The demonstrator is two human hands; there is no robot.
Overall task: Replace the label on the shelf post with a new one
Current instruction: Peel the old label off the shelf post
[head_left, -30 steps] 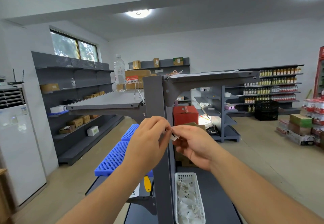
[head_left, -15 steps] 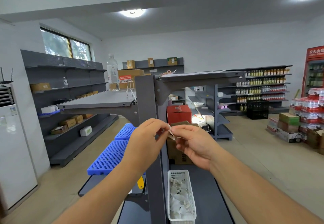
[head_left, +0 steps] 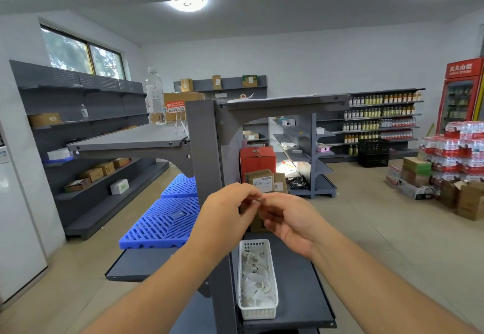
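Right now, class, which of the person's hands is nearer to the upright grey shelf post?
Left. The left hand overlaps the grey shelf post, directly in front of it; the right hand sits just to the post's right, fingertips meeting the left's.

- Whatever the left hand [head_left: 227, 210] and right hand [head_left: 290, 218] pinch between their fingertips is blurred; a label cannot be made out there.
- The hands cover the middle of the post [head_left: 207, 145], so its face there is hidden.
- Both forearms run off the bottom edge.
- The scraps in the white basket [head_left: 258, 314] are too crumpled and small to read.
- The fridge [head_left: 462, 95] at the right is cut by the edge, and so is the white cabinet [head_left: 15, 216] at the left.
- Print on the bottle [head_left: 155, 95] and on the far shelf goods is too small to tell.
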